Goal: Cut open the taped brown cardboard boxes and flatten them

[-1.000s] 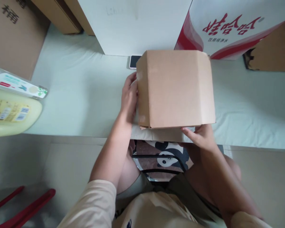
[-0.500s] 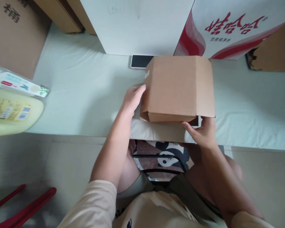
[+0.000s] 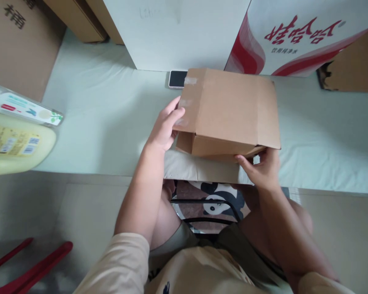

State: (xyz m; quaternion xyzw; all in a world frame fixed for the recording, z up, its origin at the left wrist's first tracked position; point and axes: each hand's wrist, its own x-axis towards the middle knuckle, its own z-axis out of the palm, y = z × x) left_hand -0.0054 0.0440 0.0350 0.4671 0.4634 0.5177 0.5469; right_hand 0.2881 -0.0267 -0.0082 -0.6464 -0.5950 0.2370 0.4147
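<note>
The carton (image 3: 228, 112) is sitting on the near side of the white box (image 3: 178, 34), toward its right, and seems to be resting on the cloth (image 3: 320, 130). The left hand (image 3: 164, 124) is pinching the edge of the carton's left flap (image 3: 194, 100), with the thumb lying on top and fingers curling beneath, probably because that edge is giving the easiest hold for keeping the panel raised. The right hand (image 3: 262, 165) is gripping the near right corner, its thumb pressing the near face while the fingers are disappearing under the panel; exactly where their tips are bearing cannot be told. That corner hold is likely steadying the carton against the pull on the opposite side. The phone (image 3: 177, 79) is lying just at the foot of the white box, partly covered by the carton.

Compared with half a second ago, the flap is no longer hanging down along the side: it is standing outward, showing its pale patches (image 3: 190, 81) and leaving a gap below. The carton is sitting slightly turned, and more of the phone is being hidden. The right hand is keeping nearly the same place.
</note>
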